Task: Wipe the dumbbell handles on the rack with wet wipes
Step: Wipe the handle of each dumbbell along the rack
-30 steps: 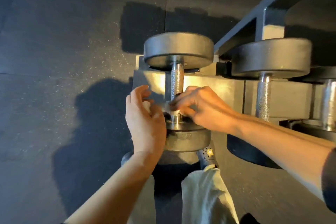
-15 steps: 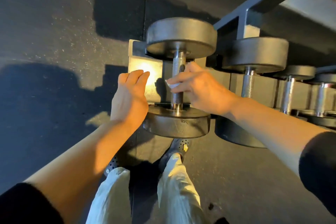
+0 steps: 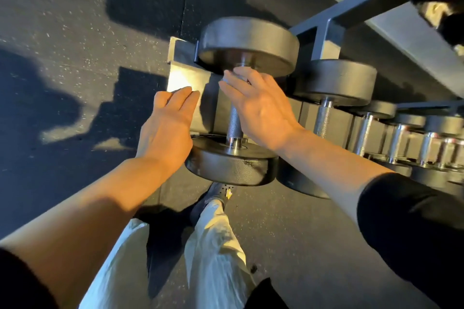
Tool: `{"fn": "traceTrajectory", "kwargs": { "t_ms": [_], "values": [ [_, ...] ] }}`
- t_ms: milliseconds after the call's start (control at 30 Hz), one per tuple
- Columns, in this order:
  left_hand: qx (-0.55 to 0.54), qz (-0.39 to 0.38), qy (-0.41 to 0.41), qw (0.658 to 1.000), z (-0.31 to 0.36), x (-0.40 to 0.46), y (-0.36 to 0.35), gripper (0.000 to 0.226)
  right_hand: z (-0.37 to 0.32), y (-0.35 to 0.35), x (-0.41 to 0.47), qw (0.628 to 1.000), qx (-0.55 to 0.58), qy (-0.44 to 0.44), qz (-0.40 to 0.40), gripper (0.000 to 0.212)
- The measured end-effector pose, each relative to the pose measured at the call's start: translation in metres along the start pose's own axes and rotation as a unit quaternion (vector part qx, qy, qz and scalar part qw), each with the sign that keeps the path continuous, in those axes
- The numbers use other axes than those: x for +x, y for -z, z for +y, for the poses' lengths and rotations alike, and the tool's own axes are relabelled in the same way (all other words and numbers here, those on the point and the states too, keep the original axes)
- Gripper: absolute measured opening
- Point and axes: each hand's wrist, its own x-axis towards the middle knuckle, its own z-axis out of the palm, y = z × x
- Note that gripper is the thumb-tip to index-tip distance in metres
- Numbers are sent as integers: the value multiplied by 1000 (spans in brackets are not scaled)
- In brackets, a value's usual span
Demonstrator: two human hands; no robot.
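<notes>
1. At the left end of a dumbbell rack [image 3: 324,40], seen from above by a head-worn camera, a person's two bare hands reach toward the first dumbbell [image 3: 236,158].
2. That dumbbell lies across the rack with one dark round weight nearest the person and the other farther away; its knurled metal handle [image 3: 234,121] runs between them.
3. The right hand [image 3: 261,108] is laid over the far part of the handle, just below the far weight. Its fingers are fairly straight and close together, draped across the bar.
4. A small pale edge shows under the right fingertips [image 3: 227,78]; it may be a wet wipe, but I cannot tell for sure, nor whether the thumb pinches anything.
5. The left hand [image 3: 167,128] hovers just left of the handle, beside the near weight. Its fingers are pressed together and slightly bent, holding nothing visible, and the tips are near a sunlit metal plate [image 3: 180,78] of the rack.
6. To the right, more dumbbells [image 3: 334,83] sit side by side along the rack, their chrome handles receding toward the edge of view.
7. Below the hands are the person's light trousers [image 3: 216,246] and a dark shoe [image 3: 213,195] on speckled black rubber flooring [image 3: 75,32], crossed by patches of sunlight and shadow.
</notes>
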Motion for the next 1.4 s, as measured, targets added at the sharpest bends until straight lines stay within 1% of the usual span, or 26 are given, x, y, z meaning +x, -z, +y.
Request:
{"fn": "traceTrajectory", "kwargs": {
  "t_ms": [67,233,300,400,500,567,600,667,700,733,767,800,867,900,933,967,1033,1100,1133,1167,1200,1233,1300,1400],
  "values": [
    [-13,4,6,1000,0,1,0,76,-1,-1,-6,1000,-16,6,-21,51],
    [-24,18,5,1000,2,-1,1,73,1,2,-14,999,-23,8,-33,56],
    [-28,20,8,999,2,-3,1,71,0,2,-15,999,-22,12,-30,55],
    [-35,31,9,999,2,-3,1,69,0,-2,-16,1000,3,28,-2,53],
    [-38,43,11,998,2,-2,0,69,0,-5,-13,995,92,40,16,44],
    [-40,47,12,998,2,-1,-1,69,1,-3,-14,986,154,57,11,34],
    [-41,49,11,998,3,0,-1,69,1,-2,-15,979,190,68,-5,31],
    [-46,59,10,997,4,0,-1,69,0,0,-23,954,286,60,-67,30],
    [-44,66,11,997,5,0,-1,68,1,0,-30,934,341,31,-99,30],
    [-41,70,14,997,6,0,-1,67,3,0,-37,911,396,-6,-115,30],
    [-40,74,15,996,7,-1,0,65,5,0,-44,889,444,-49,-103,30],
    [-45,77,18,996,11,-2,2,64,8,0,-50,876,469,-95,-61,29],
    [-72,88,39,993,18,-3,6,60,15,-3,-60,880,441,-167,65,29],
    [-83,95,52,991,22,-4,9,59,17,-4,-62,882,419,-187,107,28],
    [-85,103,55,989,26,-4,11,57,18,-6,-63,882,411,-197,117,27],
    [-82,110,49,989,32,-5,13,56,16,-7,-63,883,415,-195,100,26],
    [-58,107,32,992,40,-7,14,56,12,-7,-61,883,435,-173,29,23],
    [-35,95,42,994,49,-8,16,58,9,-4,-57,893,430,-127,-45,22],
    [-24,92,49,994,56,-10,20,58,8,-2,-57,898,422,-106,-68,24],
    [-9,90,53,995,63,-12,25,57,10,1,-57,896,426,-103,-78,26],
    [6,87,54,995,72,-15,32,56,12,6,-58,888,441,-115,-71,27],
    [16,84,50,995,81,-16,41,54,16,14,-60,875,464,-133,-46,26],
    [34,87,34,995,100,-16,64,51,25,39,-60,835,525,-164,16,20],
    [51,95,14,994,133,-8,101,47,47,91,-62,779,597,-175,77,14]
  ]
}}
